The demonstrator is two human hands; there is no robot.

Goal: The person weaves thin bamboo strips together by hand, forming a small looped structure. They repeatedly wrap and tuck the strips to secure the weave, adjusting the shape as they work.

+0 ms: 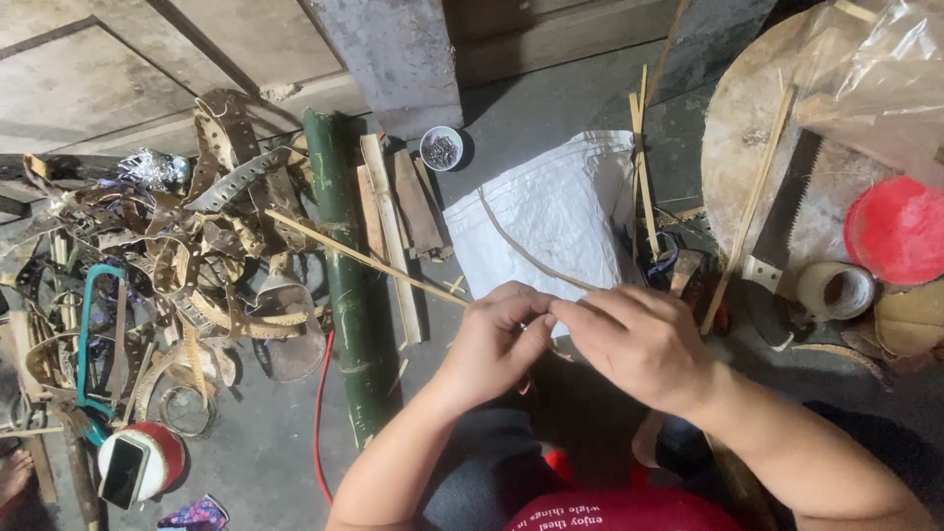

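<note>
My left hand (497, 339) and my right hand (639, 339) meet in the middle of the view, fingers pinched together on a thin bamboo strip (359, 258) that runs up and to the left from the hands. A second thin curved sliver (521, 251) arcs over the white woven sack (560, 211) just above my hands. The exact grip point is hidden by my fingers.
A green bamboo pole (344, 275) lies on the floor at left, beside split slats (388, 226) and a heap of punched metal strapping (187, 246). A small cup of nails (442, 148), a handsaw (787, 221), a tape roll (834, 290), a red lid (900, 231) and a red cable (320, 423) lie around.
</note>
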